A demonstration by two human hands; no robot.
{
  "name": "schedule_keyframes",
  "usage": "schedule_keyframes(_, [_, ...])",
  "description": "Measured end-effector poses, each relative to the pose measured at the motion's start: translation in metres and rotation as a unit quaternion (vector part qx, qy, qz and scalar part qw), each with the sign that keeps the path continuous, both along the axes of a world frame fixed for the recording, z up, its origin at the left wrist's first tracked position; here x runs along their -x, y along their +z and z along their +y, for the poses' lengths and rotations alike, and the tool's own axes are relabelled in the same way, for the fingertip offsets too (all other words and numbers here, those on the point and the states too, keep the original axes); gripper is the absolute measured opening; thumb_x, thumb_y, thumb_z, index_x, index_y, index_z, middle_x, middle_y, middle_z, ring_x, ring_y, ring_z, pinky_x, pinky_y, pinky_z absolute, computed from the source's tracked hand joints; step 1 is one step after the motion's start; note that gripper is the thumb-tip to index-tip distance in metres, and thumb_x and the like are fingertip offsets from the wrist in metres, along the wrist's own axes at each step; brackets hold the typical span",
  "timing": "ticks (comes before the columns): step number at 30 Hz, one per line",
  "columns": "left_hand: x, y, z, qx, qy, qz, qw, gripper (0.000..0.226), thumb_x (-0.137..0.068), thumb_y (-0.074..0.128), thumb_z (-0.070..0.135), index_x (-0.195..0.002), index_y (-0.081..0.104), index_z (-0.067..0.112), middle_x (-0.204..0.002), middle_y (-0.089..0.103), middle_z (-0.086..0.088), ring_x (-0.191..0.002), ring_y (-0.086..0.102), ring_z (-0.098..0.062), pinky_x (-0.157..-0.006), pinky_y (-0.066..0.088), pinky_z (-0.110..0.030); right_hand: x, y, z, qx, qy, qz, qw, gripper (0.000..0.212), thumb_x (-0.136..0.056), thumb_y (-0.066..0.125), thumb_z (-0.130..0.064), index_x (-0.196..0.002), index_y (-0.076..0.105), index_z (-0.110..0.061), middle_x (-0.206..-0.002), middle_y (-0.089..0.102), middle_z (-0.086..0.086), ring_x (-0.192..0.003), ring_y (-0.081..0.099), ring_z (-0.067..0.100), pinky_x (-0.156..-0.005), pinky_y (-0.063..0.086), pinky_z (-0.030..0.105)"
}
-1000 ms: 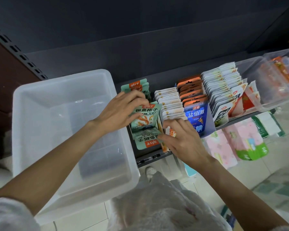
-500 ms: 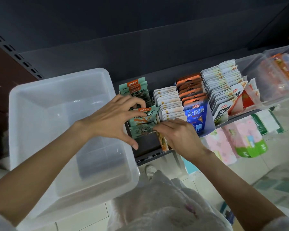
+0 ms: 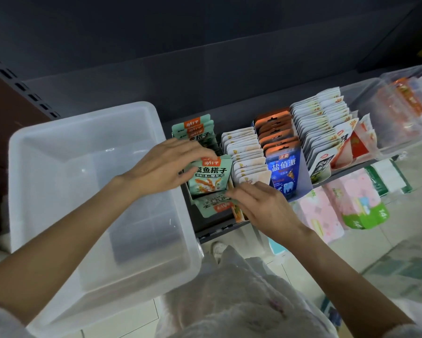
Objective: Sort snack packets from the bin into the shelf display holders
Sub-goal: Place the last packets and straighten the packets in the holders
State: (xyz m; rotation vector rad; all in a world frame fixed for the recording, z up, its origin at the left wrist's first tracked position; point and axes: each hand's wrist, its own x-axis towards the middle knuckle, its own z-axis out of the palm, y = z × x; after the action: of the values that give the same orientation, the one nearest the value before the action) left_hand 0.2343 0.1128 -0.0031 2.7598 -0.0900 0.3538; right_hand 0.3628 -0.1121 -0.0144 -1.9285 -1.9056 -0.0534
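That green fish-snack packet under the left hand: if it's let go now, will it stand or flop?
Likely to flop: the green packet is a thin flat pouch leaning in the holder, with the left hand on it. Probably light. Its glossy film looks slippery, and another green packet already lies flat in front, by the right hand.

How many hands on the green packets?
2. The left hand holds the upright green packet; the right hand touches the fallen green packet below it. Fingertip contact partly hidden.
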Motion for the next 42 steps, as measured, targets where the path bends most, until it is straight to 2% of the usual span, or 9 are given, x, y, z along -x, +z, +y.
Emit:
schedule_keyframes(3, [-0.001,-0.006,-0.011,-0.080,-0.015,0.003,0.997,0.045,-0.074,0.073,0.012,-0.113,0.058,0.026,-0.109,0.057,-0.006,-0.092,0.054,-0.023,-0.075,0.047,-0.036,-0.002,-0.003,-0.003,0.018,0.027,-0.037,0.999,0.038,-0.063,0.083,0.000,-0.096,0.069,-0.015,-0.092,0.067,0.004,-0.075,0.063,0.018,-0.066,0.049,0.027])
schedule_keyframes(7, [0.001,-0.011,-0.019,-0.134,0.011,0.012,0.991,0.028,-0.072,0.077,0.038,-0.095,0.070,0.023,-0.109,0.059,-0.006,-0.099,0.049,-0.023,-0.079,0.042,-0.039,0.002,-0.007,0.000,0.039,0.030,-0.021,0.999,0.039,-0.064,0.076,0.005,-0.096,0.067,-0.015,-0.098,0.069,0.001,-0.084,0.065,0.018,-0.074,0.048,0.028])
schedule_keyframes(11, [-0.008,-0.006,-0.027,-0.158,0.045,0.021,0.986,0.041,-0.063,0.083,0.024,-0.095,0.059,0.013,-0.102,0.059,-0.009,-0.094,0.054,-0.028,-0.075,0.044,-0.039,0.001,-0.003,0.001,0.070,0.026,-0.016,0.997,0.047,-0.058,0.075,0.009,-0.097,0.065,-0.015,-0.093,0.068,0.001,-0.079,0.065,0.018,-0.063,0.052,0.027])
schedule_keyframes(16, [-0.013,-0.011,-0.026,-0.140,0.062,-0.015,0.988,0.045,-0.066,0.077,0.004,-0.092,0.042,0.016,-0.093,0.056,-0.009,-0.082,0.053,-0.026,-0.067,0.042,-0.036,-0.002,0.005,0.002,0.089,0.037,0.001,0.995,0.051,-0.061,0.068,0.014,-0.102,0.060,-0.015,-0.097,0.064,0.004,-0.083,0.063,0.023,-0.049,0.052,0.031])
schedule_keyframes(25, [-0.012,-0.009,-0.025,-0.087,0.074,-0.009,0.993,0.038,-0.061,0.083,0.006,-0.090,0.059,0.010,-0.092,0.057,-0.011,-0.083,0.054,-0.026,-0.065,0.049,-0.036,-0.004,0.017,0.014,0.105,-0.003,0.040,0.994,0.048,-0.065,0.071,0.012,-0.105,0.061,-0.014,-0.092,0.067,0.007,-0.069,0.066,0.026,-0.048,0.054,0.031])
schedule_keyframes(32, [-0.007,-0.001,-0.009,-0.042,0.041,0.048,0.997,0.040,-0.069,0.078,0.004,-0.105,0.065,0.011,-0.107,0.059,-0.010,-0.097,0.055,-0.025,-0.081,0.052,-0.039,-0.001,0.026,0.058,0.088,-0.054,-0.015,0.995,0.038,-0.065,0.076,0.006,-0.098,0.063,-0.009,-0.064,0.064,0.010,-0.048,0.062,0.028,-0.043,0.048,0.031])
schedule_keyframes(35, [-0.006,0.006,-0.004,-0.045,0.025,0.060,0.997,0.036,-0.075,0.075,0.009,-0.110,0.066,0.016,-0.110,0.059,-0.008,-0.099,0.055,-0.025,-0.083,0.049,-0.037,-0.001,0.022,0.057,0.107,-0.003,-0.052,0.993,0.034,-0.048,0.083,0.005,-0.073,0.069,-0.012,-0.058,0.061,0.003,-0.045,0.059,0.022,-0.040,0.043,0.024])
schedule_keyframes(37, [-0.006,0.009,-0.002,-0.057,0.022,0.063,0.996,0.037,-0.075,0.076,0.012,-0.110,0.067,0.017,-0.111,0.060,-0.007,-0.098,0.056,-0.025,-0.082,0.047,-0.036,-0.003,0.016,0.052,0.123,0.043,-0.078,0.988,0.031,-0.045,0.085,0.000,-0.067,0.068,-0.015,-0.060,0.064,0.001,-0.052,0.061,0.020,-0.045,0.047,0.023])
schedule_keyframes(42, [-0.006,0.006,-0.002,-0.069,0.014,0.063,0.996,0.040,-0.073,0.078,0.013,-0.111,0.068,0.020,-0.111,0.060,-0.005,-0.099,0.056,-0.024,-0.081,0.046,-0.035,-0.004,0.012,0.055,0.151,0.075,-0.111,0.979,0.035,-0.056,0.075,0.001,-0.088,0.063,-0.007,-0.063,0.065,0.007,-0.056,0.062,0.024,-0.061,0.050,0.029])
